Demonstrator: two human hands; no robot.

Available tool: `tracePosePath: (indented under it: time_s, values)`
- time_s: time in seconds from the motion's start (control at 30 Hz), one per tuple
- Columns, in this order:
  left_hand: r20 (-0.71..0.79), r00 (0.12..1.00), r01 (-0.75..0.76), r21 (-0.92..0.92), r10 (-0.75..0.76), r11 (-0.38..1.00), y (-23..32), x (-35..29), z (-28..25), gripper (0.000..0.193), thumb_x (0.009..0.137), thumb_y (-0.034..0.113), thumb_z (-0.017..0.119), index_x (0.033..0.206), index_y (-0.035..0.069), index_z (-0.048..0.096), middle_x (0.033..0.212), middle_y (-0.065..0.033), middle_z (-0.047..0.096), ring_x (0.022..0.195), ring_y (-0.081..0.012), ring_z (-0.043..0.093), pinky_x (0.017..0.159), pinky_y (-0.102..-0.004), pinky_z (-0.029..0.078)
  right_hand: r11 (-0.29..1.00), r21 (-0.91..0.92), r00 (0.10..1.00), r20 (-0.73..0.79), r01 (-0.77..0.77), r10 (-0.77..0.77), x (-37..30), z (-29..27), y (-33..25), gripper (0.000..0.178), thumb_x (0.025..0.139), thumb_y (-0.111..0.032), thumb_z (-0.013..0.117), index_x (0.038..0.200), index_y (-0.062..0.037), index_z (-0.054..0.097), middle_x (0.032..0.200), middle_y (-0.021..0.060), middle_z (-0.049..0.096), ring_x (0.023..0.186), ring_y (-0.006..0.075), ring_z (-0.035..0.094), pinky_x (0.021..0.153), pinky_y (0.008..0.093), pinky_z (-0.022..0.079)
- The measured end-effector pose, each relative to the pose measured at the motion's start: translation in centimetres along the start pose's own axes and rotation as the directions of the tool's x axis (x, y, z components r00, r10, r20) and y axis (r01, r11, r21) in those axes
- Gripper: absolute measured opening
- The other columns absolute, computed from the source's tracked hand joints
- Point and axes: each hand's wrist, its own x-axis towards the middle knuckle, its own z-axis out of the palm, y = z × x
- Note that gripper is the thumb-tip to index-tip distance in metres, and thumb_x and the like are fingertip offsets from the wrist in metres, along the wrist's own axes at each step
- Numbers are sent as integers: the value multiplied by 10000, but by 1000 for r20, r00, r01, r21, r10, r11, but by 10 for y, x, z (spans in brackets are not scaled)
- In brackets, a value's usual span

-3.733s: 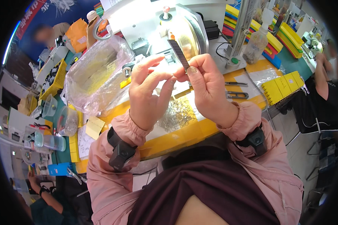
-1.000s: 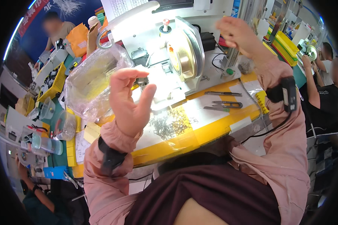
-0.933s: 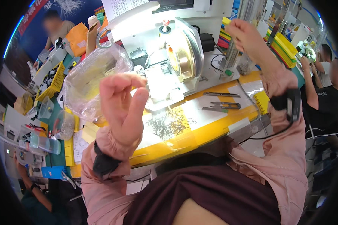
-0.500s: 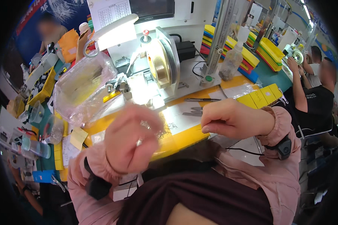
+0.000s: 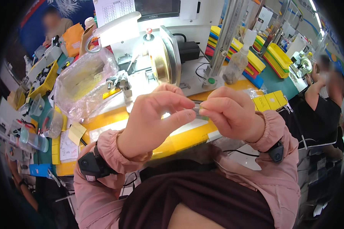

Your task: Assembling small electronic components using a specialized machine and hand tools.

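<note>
My left hand (image 5: 151,120) and my right hand (image 5: 233,116) meet fingertip to fingertip over the front of the bench. Between them is a small, thin, shiny piece (image 5: 196,108), too small to name. Thumb and forefinger of each hand are pinched on it, one hand at either end. Just beyond my hands stands a bench machine with a gold-coloured wheel (image 5: 161,63), lit by a bright white lamp (image 5: 120,32). A small metal fixture (image 5: 120,82) sits in front of the machine. My left hand hides part of the lit work surface.
At left lies a plastic-lined tray (image 5: 84,89), with a yellow basket (image 5: 46,82) farther left. A clear squeeze bottle (image 5: 236,65) stands right of the machine. Yellow boxes (image 5: 270,101) lie beyond my right wrist. Stacked coloured bins (image 5: 277,59) and co-workers are farther right.
My left hand has risen to the right, away from the front edge, and now meets my right hand. Both now pinch the small shiny piece between them.
</note>
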Motion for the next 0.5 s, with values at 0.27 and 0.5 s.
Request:
tracePosePath:
  time_s: [0.27,0.5]
  values:
    - [-197,683,-424,677,703,602,-6,-1,-16,114,673,-34,552,758,27,507,924,-142,479,832,-249,471,749,-299,378,941,50,942,-19,-335,336,5,-3,31,620,742,-212,653,1255,-40,350,1241,143,424,807,254,561,637,282,469]
    - [282,773,-596,630,569,498,-34,4,0,155,663,-11,582,794,49,524,980,-158,477,888,-314,477,773,-367,397,771,-1,765,-123,-637,632,-50,-31,144,227,863,-126,453,1018,-1,563,633,42,514,594,110,492,556,237,404]
